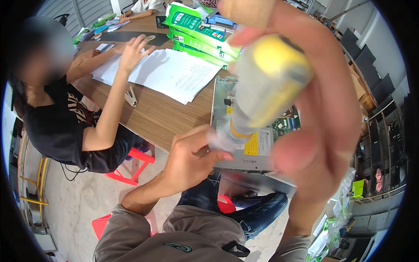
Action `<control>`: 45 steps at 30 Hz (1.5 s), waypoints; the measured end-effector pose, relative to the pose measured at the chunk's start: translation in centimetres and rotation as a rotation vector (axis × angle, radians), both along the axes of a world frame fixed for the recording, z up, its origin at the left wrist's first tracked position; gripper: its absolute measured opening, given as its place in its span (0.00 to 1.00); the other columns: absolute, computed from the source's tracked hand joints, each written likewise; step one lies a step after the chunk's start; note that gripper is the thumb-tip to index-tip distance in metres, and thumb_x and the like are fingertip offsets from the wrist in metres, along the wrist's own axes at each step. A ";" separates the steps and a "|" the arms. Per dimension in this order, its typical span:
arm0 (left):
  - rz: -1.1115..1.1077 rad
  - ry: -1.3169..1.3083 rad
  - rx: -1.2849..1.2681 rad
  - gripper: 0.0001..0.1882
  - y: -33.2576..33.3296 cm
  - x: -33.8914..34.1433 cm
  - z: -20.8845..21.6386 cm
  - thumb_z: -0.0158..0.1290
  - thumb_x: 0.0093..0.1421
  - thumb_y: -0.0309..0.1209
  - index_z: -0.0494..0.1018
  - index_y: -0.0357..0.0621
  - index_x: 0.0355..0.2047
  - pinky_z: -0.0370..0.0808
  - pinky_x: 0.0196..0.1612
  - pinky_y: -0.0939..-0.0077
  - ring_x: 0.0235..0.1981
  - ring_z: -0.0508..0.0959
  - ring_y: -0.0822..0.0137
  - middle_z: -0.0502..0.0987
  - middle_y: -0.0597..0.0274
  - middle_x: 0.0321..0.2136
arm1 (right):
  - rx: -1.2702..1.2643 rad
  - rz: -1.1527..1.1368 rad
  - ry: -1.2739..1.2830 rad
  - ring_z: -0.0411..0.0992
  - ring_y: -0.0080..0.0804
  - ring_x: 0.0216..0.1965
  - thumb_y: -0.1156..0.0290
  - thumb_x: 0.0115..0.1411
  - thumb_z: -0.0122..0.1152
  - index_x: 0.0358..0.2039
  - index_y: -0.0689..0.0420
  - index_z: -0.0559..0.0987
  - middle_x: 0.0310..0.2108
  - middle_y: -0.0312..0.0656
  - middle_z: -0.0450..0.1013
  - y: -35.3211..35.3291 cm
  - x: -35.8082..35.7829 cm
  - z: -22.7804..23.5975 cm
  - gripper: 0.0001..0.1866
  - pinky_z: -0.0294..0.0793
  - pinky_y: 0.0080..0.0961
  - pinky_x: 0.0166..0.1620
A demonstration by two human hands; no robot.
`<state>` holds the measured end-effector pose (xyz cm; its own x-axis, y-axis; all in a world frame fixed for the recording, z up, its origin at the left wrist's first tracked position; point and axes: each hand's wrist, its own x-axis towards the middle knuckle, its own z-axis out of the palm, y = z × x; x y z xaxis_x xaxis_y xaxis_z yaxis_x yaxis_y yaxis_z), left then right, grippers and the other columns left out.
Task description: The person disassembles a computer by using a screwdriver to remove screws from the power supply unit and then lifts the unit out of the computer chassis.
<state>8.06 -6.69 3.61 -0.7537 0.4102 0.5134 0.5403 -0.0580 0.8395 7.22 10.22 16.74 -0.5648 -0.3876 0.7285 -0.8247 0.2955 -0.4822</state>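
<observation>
Close before me, blurred by motion, is a grey-and-yellow power screwdriver [266, 87], its narrow nose pointing down and left. My right hand [331, 100] is wrapped round its thick body. At the nose end, my left hand [187, 155] pinches the grey collar between thumb and fingers. Whether a bit sits there is too smeared to tell. Beneath the tool lies an opened metal computer chassis [220, 98] at the table's near edge. A green circuit board [286, 126] and a yellow label [251, 145] show in it; my hands and the tool cover much of the rest.
The wooden table [150, 120] carries printed sheets [179, 74], a stapler [130, 96] and stacked green paper packs [196, 39]. A co-worker [52, 118] sits at the left, hands over the papers; another person [146, 8] sits beyond. Red stools [131, 168] stand below, shelves [375, 144] at right.
</observation>
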 end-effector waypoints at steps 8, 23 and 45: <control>-0.186 -0.132 -0.051 0.09 -0.5 -0.3 0.2 0.53 0.60 0.12 0.77 0.34 0.40 0.79 0.39 0.74 0.35 0.83 0.66 0.82 0.52 0.36 | 0.032 0.060 0.037 0.77 0.43 0.42 0.71 0.61 0.64 0.58 0.66 0.70 0.49 0.53 0.73 1.2 0.9 -0.8 0.26 0.75 0.35 0.46; -0.268 -0.128 -0.148 0.10 -1.1 -1.2 1.6 0.55 0.58 0.13 0.78 0.34 0.39 0.77 0.43 0.70 0.40 0.81 0.64 0.81 0.53 0.36 | 0.146 0.107 0.114 0.77 0.43 0.40 0.70 0.60 0.65 0.56 0.65 0.71 0.46 0.52 0.74 3.8 1.4 0.0 0.25 0.75 0.34 0.44; -0.239 0.103 -0.080 0.23 -1.6 -1.9 -0.2 0.52 0.57 0.09 0.72 0.37 0.53 0.76 0.46 0.75 0.45 0.81 0.67 0.82 0.55 0.40 | 0.255 0.261 0.163 0.76 0.43 0.36 0.70 0.59 0.66 0.54 0.65 0.73 0.42 0.50 0.74 2.4 0.4 -0.3 0.24 0.74 0.32 0.39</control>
<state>6.18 -8.29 3.37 -0.5759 0.6128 0.5411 0.6019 -0.1299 0.7879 7.64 12.62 16.41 -0.3079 -0.6832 0.6622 -0.9477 0.1591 -0.2766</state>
